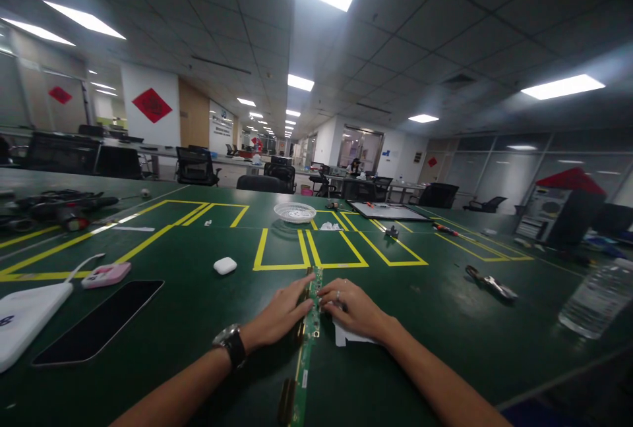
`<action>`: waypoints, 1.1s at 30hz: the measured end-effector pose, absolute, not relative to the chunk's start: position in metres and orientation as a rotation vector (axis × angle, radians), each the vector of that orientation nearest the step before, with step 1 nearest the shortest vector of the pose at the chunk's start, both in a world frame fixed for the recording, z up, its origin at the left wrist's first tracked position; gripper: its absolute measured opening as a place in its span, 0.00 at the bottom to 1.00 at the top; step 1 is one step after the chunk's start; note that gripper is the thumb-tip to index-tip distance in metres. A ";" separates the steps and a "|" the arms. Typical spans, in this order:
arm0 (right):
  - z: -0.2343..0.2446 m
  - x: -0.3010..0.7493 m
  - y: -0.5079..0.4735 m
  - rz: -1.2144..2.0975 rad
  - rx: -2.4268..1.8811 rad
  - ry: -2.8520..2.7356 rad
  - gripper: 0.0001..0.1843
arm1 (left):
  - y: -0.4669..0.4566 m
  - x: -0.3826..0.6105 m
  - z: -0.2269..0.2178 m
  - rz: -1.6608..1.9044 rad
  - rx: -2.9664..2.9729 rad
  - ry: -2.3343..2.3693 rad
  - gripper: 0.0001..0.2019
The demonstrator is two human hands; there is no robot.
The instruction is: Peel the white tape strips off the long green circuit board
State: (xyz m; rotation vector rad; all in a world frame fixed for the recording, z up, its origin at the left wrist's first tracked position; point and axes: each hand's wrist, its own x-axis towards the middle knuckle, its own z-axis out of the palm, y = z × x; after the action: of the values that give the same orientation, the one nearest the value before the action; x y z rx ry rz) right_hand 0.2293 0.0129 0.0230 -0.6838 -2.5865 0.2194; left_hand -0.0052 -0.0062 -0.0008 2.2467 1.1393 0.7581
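A long narrow green circuit board strip (312, 321) lies lengthwise on the green table (208, 321), running away from me. My left hand (281, 315), with a watch on its wrist, presses its fingers against the strip's left edge. My right hand (352, 308), wearing a ring, rests its fingertips on the strip's right edge. Both hands have fingers stretched and laid flat. A small white paper scrap (346, 336) lies under my right hand.
A dark phone (99, 325), a white device (24, 315), a pink gadget (106, 275) and a white earbud case (225, 265) lie left. A white basket (295, 212), a pair of pliers (489, 282), a water bottle (596, 298) and yellow tape outlines (311, 249) sit further off.
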 end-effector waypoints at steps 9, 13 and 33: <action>0.021 0.233 0.032 0.132 -0.930 -2.662 0.23 | 0.007 -0.010 -0.007 1.223 1.895 1.117 0.25; 0.016 0.252 0.050 -0.024 -1.469 -2.476 0.25 | 0.008 -0.011 -0.004 1.241 1.891 1.151 0.23; 0.003 0.255 0.045 0.048 -1.867 -2.289 0.39 | -0.016 -0.003 0.001 0.752 2.792 1.137 0.18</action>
State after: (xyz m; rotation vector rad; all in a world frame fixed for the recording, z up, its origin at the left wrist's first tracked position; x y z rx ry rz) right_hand 0.2547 0.0454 0.0025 -1.8665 -2.2894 0.0483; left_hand -0.0027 -0.0160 0.0009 2.7918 1.1372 0.7517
